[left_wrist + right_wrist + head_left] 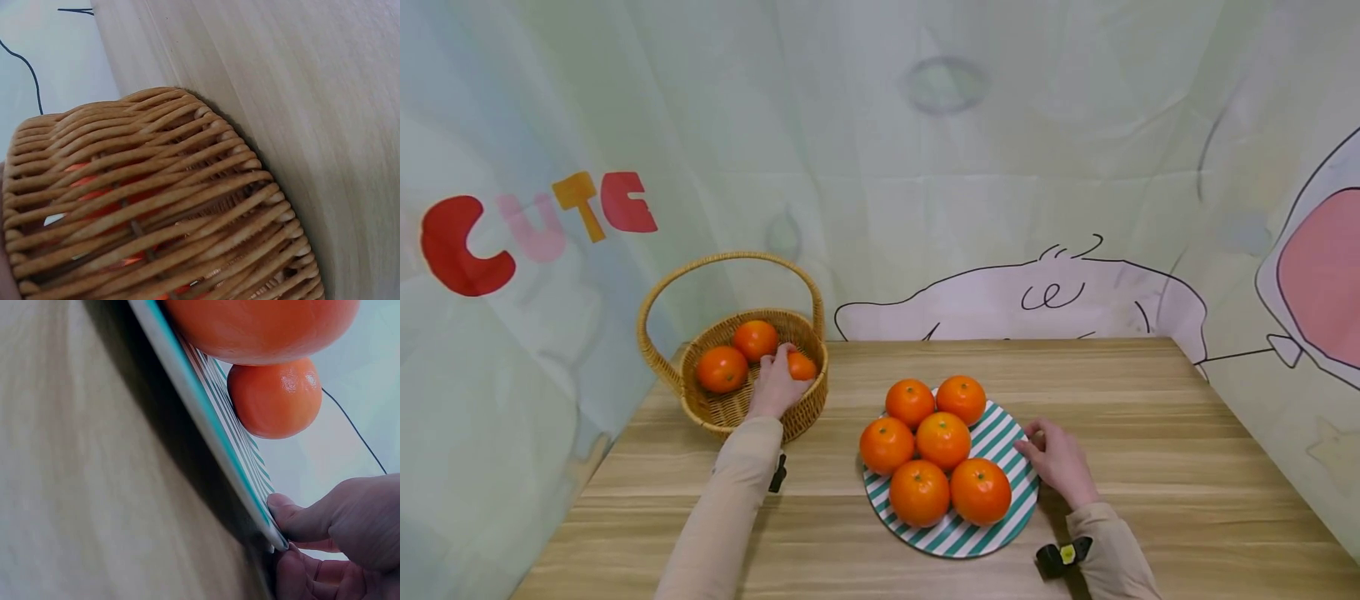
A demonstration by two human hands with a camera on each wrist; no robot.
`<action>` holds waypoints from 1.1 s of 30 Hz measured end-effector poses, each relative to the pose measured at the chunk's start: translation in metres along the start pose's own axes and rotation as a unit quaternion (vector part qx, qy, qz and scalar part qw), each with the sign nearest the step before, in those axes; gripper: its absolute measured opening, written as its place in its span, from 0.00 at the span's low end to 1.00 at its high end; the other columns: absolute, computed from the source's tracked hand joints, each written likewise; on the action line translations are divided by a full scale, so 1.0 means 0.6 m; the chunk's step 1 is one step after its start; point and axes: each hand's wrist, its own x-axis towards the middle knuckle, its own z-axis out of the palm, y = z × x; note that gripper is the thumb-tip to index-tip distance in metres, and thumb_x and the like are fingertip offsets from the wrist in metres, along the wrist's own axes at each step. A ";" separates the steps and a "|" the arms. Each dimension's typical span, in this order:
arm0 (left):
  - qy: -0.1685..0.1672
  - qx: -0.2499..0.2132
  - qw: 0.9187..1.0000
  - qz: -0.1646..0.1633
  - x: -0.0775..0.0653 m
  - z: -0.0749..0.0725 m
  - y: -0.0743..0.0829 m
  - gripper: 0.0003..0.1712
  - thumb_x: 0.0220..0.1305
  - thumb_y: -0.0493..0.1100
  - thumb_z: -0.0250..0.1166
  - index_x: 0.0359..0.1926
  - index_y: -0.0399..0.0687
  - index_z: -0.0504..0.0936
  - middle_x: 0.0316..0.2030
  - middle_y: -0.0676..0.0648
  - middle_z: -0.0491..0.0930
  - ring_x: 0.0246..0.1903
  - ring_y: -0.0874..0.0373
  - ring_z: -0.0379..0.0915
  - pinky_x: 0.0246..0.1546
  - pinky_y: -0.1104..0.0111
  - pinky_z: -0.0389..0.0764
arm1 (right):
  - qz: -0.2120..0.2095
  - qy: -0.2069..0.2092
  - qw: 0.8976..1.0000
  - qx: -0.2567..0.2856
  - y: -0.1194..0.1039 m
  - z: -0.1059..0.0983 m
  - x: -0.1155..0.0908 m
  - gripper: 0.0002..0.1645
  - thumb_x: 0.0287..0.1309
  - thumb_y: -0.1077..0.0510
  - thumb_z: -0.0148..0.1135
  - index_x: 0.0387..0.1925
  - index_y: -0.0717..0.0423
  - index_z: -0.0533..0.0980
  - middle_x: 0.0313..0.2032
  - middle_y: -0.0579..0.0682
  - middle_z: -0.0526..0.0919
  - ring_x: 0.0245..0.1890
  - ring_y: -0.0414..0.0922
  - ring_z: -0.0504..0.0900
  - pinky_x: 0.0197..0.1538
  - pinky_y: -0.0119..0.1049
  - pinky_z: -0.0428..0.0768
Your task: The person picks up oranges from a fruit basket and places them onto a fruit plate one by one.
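My left hand [777, 387] reaches into a wicker basket [808, 408] and grips an orange [802, 367] by the basket's right wall. Two other oranges, one in front [722, 370] and one behind [756, 340], lie left of that hand. In the left wrist view the woven wall [156, 187] hides most of the fruit and nearly all of the hand. With thumb above and fingers below, my right hand [1060, 458] pinches the right rim of a green-and-white striped plate [1000, 433]. Several oranges [943, 441] sit together on this plate, mostly toward its left side.
The basket's tall arched handle [730, 256] rises over its opening. Both things stand on a wood-grain table [1150, 417], the basket at the back left. A printed curtain [880, 167] hangs behind and along the sides.
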 end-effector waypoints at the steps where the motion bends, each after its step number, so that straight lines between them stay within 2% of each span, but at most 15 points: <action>1: 0.000 0.002 1.000 -0.001 0.000 0.000 0.000 0.38 0.64 0.47 0.65 0.70 0.45 0.59 0.64 0.23 0.58 0.54 0.22 0.70 0.58 0.37 0.73 | 0.000 0.000 1.000 0.000 0.000 0.000 0.000 0.14 0.66 0.58 0.63 0.47 0.64 0.75 0.30 0.55 0.80 0.28 0.47 0.73 0.29 0.35 0.70; 8: 0.007 0.007 1.000 -0.009 -0.006 0.000 0.000 0.35 0.63 0.50 0.67 0.66 0.44 0.66 0.62 0.22 0.52 0.52 0.23 0.70 0.56 0.37 0.74 | 0.004 -0.002 1.000 0.002 0.002 0.002 0.001 0.14 0.66 0.59 0.63 0.47 0.64 0.75 0.30 0.54 0.79 0.28 0.47 0.73 0.30 0.35 0.69; 15: 0.032 0.006 0.999 -0.005 -0.007 0.001 0.005 0.37 0.62 0.47 0.70 0.68 0.50 0.62 0.62 0.20 0.55 0.61 0.20 0.57 0.60 0.35 0.69 | 0.007 -0.002 1.000 0.003 0.001 0.001 0.001 0.14 0.67 0.58 0.62 0.48 0.64 0.75 0.30 0.55 0.79 0.29 0.47 0.73 0.30 0.35 0.69; 20: 0.073 -0.004 0.997 0.029 -0.010 0.000 0.008 0.39 0.60 0.44 0.71 0.68 0.52 0.60 0.60 0.22 0.59 0.55 0.22 0.64 0.59 0.36 0.69 | 0.006 -0.003 1.000 0.004 -0.001 0.001 0.001 0.14 0.67 0.58 0.62 0.48 0.64 0.75 0.31 0.55 0.79 0.29 0.47 0.73 0.31 0.35 0.69; 25: 0.123 -0.035 0.989 0.072 -0.016 0.001 0.009 0.40 0.57 0.45 0.74 0.66 0.52 0.62 0.61 0.27 0.63 0.54 0.25 0.70 0.60 0.37 0.70 | 0.004 -0.002 1.000 0.003 -0.001 0.001 0.002 0.14 0.67 0.58 0.62 0.48 0.64 0.75 0.31 0.55 0.79 0.29 0.47 0.73 0.31 0.35 0.69; 33: 0.168 -0.095 0.977 0.089 -0.030 0.000 0.011 0.44 0.57 0.52 0.75 0.68 0.51 0.62 0.62 0.33 0.63 0.55 0.31 0.72 0.59 0.39 0.74 | 0.007 -0.003 1.000 0.004 -0.001 0.001 0.001 0.14 0.67 0.58 0.62 0.48 0.64 0.75 0.31 0.55 0.78 0.29 0.47 0.73 0.31 0.35 0.69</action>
